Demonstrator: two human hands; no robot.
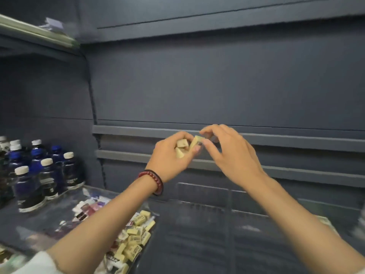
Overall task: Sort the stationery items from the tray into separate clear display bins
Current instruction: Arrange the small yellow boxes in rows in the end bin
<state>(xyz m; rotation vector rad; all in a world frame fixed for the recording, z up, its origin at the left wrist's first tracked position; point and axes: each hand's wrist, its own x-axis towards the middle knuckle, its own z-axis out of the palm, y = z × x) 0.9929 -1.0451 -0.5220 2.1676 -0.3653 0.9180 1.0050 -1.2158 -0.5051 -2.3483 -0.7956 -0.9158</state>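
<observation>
The erasers [182, 145], small cream blocks with printed wrappers, sit bunched in my left grip [169, 158], whose fingers curl round them. I hold them up in front of the dark shelf wall, above the bins. My right grip [231, 155] pinches a single eraser [196, 141] at the edge of that bunch, thumb and forefinger closed on it. Below, a clear bin [156, 218] already holds a pile [134, 241] of the same cream blocks, so I judge the sorting well begun. Beside it lie mixed packets [88, 209], pink and white, seemingly unsorted. The clear compartments [230, 224] to the right look unfilled, so much is left, I think. Capped bottles [39, 171] stand off to the left.
</observation>
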